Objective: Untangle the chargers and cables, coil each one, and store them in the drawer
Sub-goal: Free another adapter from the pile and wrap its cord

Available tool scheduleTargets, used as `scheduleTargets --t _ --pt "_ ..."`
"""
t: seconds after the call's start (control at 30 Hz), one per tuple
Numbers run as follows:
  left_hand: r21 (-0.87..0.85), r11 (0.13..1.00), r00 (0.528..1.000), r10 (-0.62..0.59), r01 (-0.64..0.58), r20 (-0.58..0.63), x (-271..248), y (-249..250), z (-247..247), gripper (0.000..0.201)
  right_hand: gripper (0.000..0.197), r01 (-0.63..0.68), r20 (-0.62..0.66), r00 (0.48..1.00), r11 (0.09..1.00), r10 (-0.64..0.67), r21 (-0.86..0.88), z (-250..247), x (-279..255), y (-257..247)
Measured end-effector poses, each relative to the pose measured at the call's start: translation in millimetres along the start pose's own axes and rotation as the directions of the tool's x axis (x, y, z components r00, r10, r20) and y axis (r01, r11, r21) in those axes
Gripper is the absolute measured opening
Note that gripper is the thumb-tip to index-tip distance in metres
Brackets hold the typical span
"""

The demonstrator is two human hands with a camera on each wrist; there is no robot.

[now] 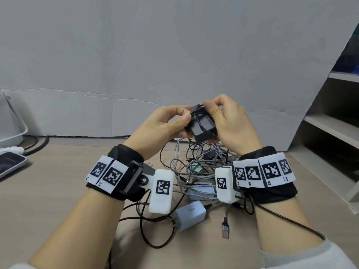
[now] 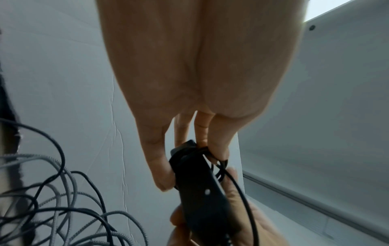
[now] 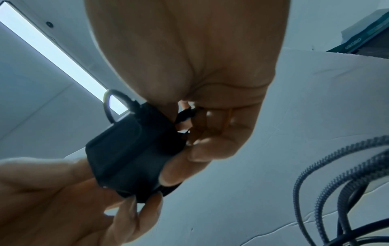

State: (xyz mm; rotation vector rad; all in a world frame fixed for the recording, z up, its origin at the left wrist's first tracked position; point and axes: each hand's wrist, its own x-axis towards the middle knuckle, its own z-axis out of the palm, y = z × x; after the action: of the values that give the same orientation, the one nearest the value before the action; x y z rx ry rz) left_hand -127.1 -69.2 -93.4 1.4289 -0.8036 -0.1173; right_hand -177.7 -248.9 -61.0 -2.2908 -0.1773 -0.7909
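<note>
A black charger block [image 1: 203,127] with its thin black cable wound around it is held up above the table between both hands. My left hand [image 1: 171,121] grips its left side, thumb on the cable turns. My right hand [image 1: 223,121] pinches the block's top and right side. The left wrist view shows the black charger [image 2: 197,186] edge-on with the cable [image 2: 238,186] trailing down. From the right wrist the block [image 3: 134,149] fills the middle, a cable loop [image 3: 111,103] sticking out at its top. Below the hands lies a tangle of grey braided and black cables [image 1: 194,167].
Two grey charger bricks [image 1: 191,214] [image 1: 202,191] and a loose USB plug [image 1: 225,230] lie in the tangle on the tan table [image 1: 58,200]. A phone [image 1: 9,164] and white tub [image 1: 9,123] stand far left. Shelves [image 1: 334,129] rise at right; a grey wall is behind.
</note>
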Motion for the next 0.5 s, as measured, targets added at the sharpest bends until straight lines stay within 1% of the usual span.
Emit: scheduleTargets --t 0.03,0.07,0.13,0.17,0.23,0.3,0.37,0.4,0.5 --pt "0.027 1.0 1.0 0.007 -0.007 -0.014 0.3 0.5 -0.1 0.017 0.034 0.004 0.026 1.0 1.0 -0.004 0.014 -2.3 -0.2 0.6" --pt "0.098 0.995 0.999 0.025 -0.02 -0.043 0.8 1.8 -0.1 0.016 0.033 -0.002 0.074 0.997 0.999 -0.001 0.034 -4.9 -0.4 1.2" --pt "0.311 0.95 0.991 0.075 -0.037 -0.11 1.6 5.1 0.6 0.013 0.028 -0.045 0.192 0.981 0.996 0.028 0.082 -9.4 -1.0 3.6" --pt "0.41 0.911 0.986 0.101 -0.04 -0.13 2.1 6.6 0.9 0.011 0.024 -0.057 0.235 0.971 0.996 0.04 0.067 -10.8 -0.8 5.1" --pt "0.532 0.846 0.983 0.125 -0.033 -0.137 3.2 7.5 2.2 0.011 0.019 -0.017 0.267 0.963 0.996 0.039 -0.088 -13.8 -0.3 9.0" --pt "0.579 0.815 0.985 0.109 -0.011 -0.134 3.5 5.1 3.3 0.012 0.017 0.023 0.25 0.967 0.967 0.043 -0.255 -16.1 -1.6 8.8" --pt "0.581 0.814 0.989 0.073 0.015 -0.128 2.3 2.8 3.6 0.014 0.014 0.038 0.216 0.976 0.957 0.026 -0.287 -16.9 -2.8 4.2" --pt "0.57 0.822 0.991 0.06 0.018 -0.118 1.7 2.5 3.6 0.015 0.014 0.052 0.194 0.981 0.964 0.0 -0.261 -16.5 -2.9 2.0" --pt "0.546 0.838 0.995 0.063 -0.009 -0.08 0.3 5.7 4.8 0.017 0.017 0.12 0.105 0.988 0.989 -0.111 -0.085 -11.4 -1.8 -2.5"
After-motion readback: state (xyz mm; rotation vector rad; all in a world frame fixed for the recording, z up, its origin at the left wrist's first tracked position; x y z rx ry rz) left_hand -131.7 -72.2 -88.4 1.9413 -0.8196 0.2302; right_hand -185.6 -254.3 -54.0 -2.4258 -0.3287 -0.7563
